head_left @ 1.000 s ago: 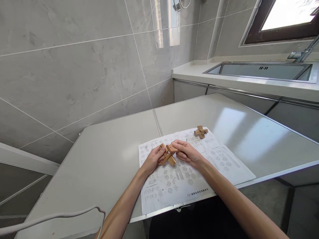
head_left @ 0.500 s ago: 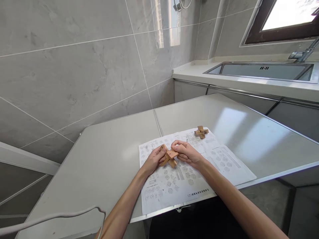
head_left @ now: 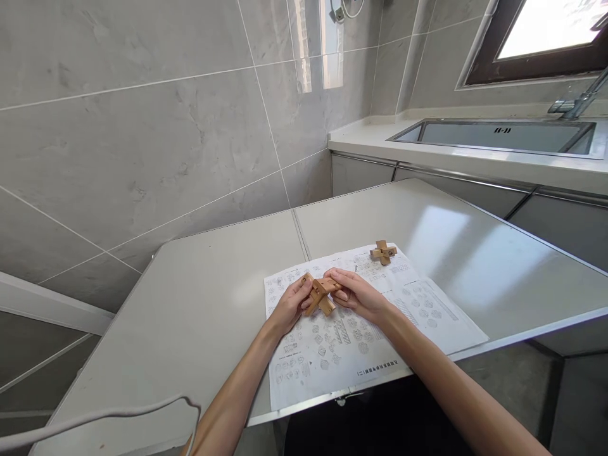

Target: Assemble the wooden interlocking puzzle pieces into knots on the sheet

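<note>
A wooden burr puzzle (head_left: 325, 306) of notched, interlocking bars is held just above the printed sheet (head_left: 342, 367). My left hand (head_left: 291, 306) is closed around its left side, thumb on top near a bar with a dark mark. At the right, my right hand (head_left: 357, 294) pinches the end of a wooden puzzle bar (head_left: 327, 285) that lies across the top of the puzzle. Whether that bar is fully seated in the others I cannot tell. My fingers hide parts of both ends. Beyond my right hand, a second cross-shaped wooden puzzle (head_left: 383, 253) sits on the sheet's far corner.
The sheet, covered with small diagrams, lies on a white folding table (head_left: 199, 304) with a seam across it. A pale cable (head_left: 118, 410) runs over the near left corner. Behind the table are a tiled wall (head_left: 142, 139) and a counter with a sink (head_left: 494, 136).
The bar in my right hand has tilted, so its flat face has turned and notches show along it. My right fingers have shifted slightly left. The second puzzle has stayed put.
</note>
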The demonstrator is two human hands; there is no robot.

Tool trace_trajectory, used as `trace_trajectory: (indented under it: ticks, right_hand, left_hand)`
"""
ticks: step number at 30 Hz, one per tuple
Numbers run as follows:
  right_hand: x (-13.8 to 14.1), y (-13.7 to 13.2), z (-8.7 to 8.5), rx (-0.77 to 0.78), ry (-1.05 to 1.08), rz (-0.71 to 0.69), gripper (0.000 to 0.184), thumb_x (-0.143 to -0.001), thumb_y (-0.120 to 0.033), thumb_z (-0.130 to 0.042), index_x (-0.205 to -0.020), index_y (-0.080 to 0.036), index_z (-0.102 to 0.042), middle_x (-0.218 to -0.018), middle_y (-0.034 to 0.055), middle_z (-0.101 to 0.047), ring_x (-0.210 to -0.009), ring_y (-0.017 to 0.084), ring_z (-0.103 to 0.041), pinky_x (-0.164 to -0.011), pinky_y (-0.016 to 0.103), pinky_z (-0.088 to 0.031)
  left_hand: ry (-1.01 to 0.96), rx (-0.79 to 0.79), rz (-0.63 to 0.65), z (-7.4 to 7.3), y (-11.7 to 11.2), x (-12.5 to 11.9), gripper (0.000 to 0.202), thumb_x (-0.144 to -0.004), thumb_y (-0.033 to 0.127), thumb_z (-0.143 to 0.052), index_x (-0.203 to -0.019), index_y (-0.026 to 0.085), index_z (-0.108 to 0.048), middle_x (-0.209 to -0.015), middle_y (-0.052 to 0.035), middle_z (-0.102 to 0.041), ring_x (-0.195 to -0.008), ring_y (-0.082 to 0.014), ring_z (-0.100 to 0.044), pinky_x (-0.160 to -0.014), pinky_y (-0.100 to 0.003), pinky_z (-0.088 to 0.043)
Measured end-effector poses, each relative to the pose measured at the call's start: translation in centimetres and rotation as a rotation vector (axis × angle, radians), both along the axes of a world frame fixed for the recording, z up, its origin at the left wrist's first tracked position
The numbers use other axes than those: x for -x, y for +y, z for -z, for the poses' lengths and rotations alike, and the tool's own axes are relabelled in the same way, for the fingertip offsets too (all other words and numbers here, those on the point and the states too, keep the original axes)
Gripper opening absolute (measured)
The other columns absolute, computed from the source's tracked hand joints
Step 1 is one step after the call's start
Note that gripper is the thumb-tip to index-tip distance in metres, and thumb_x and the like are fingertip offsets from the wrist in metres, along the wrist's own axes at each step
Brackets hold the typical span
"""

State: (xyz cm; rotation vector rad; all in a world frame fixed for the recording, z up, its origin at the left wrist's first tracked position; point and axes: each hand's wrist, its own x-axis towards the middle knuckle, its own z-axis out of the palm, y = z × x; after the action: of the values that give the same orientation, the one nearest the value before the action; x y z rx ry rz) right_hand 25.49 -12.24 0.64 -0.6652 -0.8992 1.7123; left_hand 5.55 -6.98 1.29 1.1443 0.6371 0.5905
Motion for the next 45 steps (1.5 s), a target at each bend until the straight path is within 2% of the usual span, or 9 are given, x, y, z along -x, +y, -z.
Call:
trace_trajectory:
  ticks: [5,18,27,38,45]
  right_hand:
    - [-0.06,0.02,-0.03,0.008,-0.018,-0.007,0.036,-0.096,-0.054,-0.068,-0.102,-0.019,-0.064,-0.059,-0.0075,-0.045,-0.045,0.006,-0.025,-0.045,0.023,-0.019]
    - [0.03,-0.04,0.11,0.034,-0.024,0.008,0.039,-0.091,-0.055,-0.074,-0.095,-0.021,-0.056,-0.058,-0.0092,-0.045,-0.044,0.005,-0.026,-0.041,0.020,-0.018]
    - [-0.12,-0.38,-0.79,0.056,-0.037,-0.004,0.039,-0.090,-0.054,-0.076,-0.093,-0.022,-0.055,-0.057,-0.0108,-0.043,-0.041,0.003,-0.021,-0.038,0.018,-0.017]
    - [-0.42,-0.19,-0.15,0.052,-0.101,-0.006,0.039,-0.091,-0.056,-0.075,-0.097,-0.023,-0.053,-0.056,-0.0116,-0.045,-0.038,0.003,-0.021,-0.036,0.017,-0.013]
    - [-0.11,-0.31,-0.62,0.065,-0.157,-0.015,0.039,-0.090,-0.055,-0.075,-0.096,-0.024,-0.052,-0.055,-0.0112,-0.050,-0.036,0.002,-0.025,-0.035,0.016,-0.015]
  left_hand:
    - [0.008,0.000,-0.022,-0.07,0.03,0.03,0.047,-0.089,0.062,-0.071,-0.096,0.016,-0.061,-0.058,0.0083,-0.031,-0.054,-0.0095,-0.024,-0.055,-0.023,-0.025]
    - [0.003,0.020,-0.032,0.62,0.23,0.29,0.044,-0.089,0.059,-0.073,-0.092,0.017,-0.059,-0.059,0.0086,-0.032,-0.053,-0.0089,-0.027,-0.055,-0.023,-0.028]
    - [0.009,0.021,0.002,0.15,0.21,0.36,0.043,-0.089,0.058,-0.073,-0.088,0.018,-0.057,-0.059,0.0076,-0.034,-0.054,-0.0097,-0.028,-0.055,-0.023,-0.030]
    - [0.015,0.031,-0.012,0.27,0.15,0.37,0.042,-0.090,0.057,-0.073,-0.086,0.019,-0.054,-0.056,0.0089,-0.031,-0.053,-0.0093,-0.025,-0.055,-0.023,-0.027]
    - [-0.008,0.023,0.007,0.00,0.01,0.22,0.040,-0.093,0.054,-0.070,-0.083,0.020,-0.051,-0.055,0.0086,-0.031,-0.053,-0.0098,-0.026,-0.056,-0.022,-0.028]
